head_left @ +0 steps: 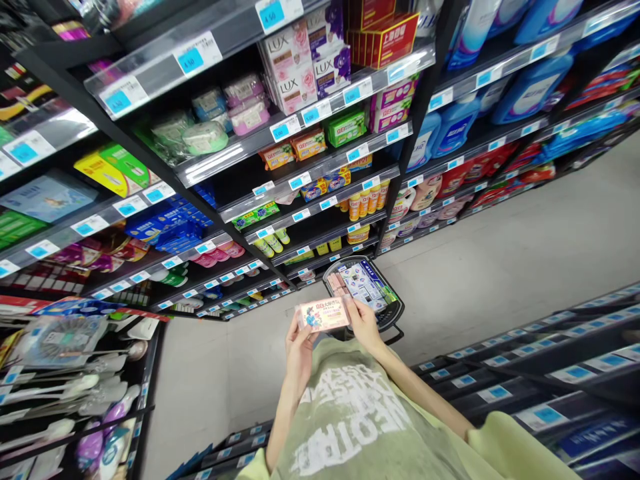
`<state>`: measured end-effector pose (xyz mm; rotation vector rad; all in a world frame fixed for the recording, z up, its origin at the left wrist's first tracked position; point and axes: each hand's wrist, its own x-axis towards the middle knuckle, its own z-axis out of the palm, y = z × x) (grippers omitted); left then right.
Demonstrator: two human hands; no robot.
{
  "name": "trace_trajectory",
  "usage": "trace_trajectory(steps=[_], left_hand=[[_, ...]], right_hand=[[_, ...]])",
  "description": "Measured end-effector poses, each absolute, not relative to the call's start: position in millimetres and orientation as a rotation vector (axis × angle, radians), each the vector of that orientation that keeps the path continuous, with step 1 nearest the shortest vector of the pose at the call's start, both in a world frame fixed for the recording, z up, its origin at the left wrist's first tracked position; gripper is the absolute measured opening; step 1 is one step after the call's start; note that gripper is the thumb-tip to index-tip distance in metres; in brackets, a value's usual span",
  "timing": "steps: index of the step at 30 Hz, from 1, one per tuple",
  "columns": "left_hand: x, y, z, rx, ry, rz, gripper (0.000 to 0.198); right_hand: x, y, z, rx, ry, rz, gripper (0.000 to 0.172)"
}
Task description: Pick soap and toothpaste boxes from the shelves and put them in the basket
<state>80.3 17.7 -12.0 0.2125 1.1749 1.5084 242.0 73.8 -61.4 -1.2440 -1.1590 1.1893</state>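
A flat pink soap pack (324, 315) with a cartoon figure and Chinese print on its face is held up in front of my body. The fingers of my left hand (299, 343) pinch its left end. At the right end, my right hand (364, 325) grips the edge between thumb and fingers. Just behind and below the pack stands a black shopping basket (397, 320), partly hidden by the right hand. Similar pink packs (338, 283) lie in it beside blue-and-white printed packages (364, 283).
Shelves (300, 180) ahead carry soaps, LUX boxes (293, 67) and blue detergent bottles (457, 123). Ladles and brushes hang on a rack (150, 373) at left. More shelving (500, 393) with price tags runs close behind on the right. Grey floor (505, 247) lies between.
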Motion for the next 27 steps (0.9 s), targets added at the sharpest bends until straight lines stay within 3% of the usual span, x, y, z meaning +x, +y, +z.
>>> trace_trajectory(steps=[15,23,27], left_hand=[[81.1,20.7,-14.0,0.145,1.158,1.474,0.053],[82.6,26.0,-17.3,0.121,1.094,1.421,0.071],[81.6,28.5,-23.7,0.12,1.042,1.374,0.067]], right_hand=[[242.4,72.1,-52.6,-1.26,-1.153,1.139,0.051],[241.6,69.6,-51.7,-1.27,-1.162,1.125,0.051],[243.5,68.9,-53.4,-1.282,-1.216,1.108,0.049]])
